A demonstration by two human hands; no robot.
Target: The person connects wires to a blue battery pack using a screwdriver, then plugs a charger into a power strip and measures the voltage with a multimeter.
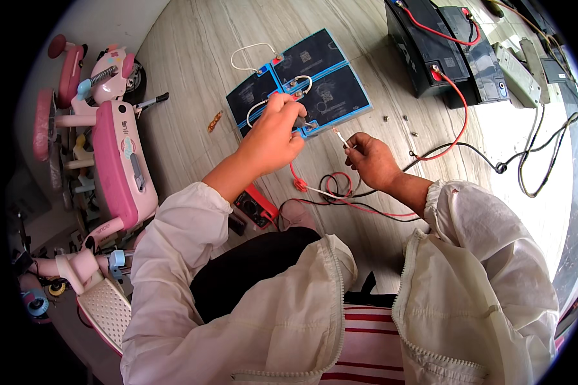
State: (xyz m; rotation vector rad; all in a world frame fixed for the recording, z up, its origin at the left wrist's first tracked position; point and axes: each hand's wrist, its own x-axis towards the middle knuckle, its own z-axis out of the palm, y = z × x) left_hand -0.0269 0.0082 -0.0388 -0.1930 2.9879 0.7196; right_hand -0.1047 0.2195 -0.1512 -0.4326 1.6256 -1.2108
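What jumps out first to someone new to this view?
The pink ride-on vehicle along the left side stands out most. Then the cluster of blue-edged black batteries on the floor at upper centre, the left hand over its near edge and the right hand holding a white wire just beside it. Larger black batteries with red cables sit upper right.

Batteries (336, 96) and multimeter (254, 206) suggest a repair workshop

Blk/blue batts (327, 96) on flr (189, 70), wht wire (342, 139) w/ bare end nearby.
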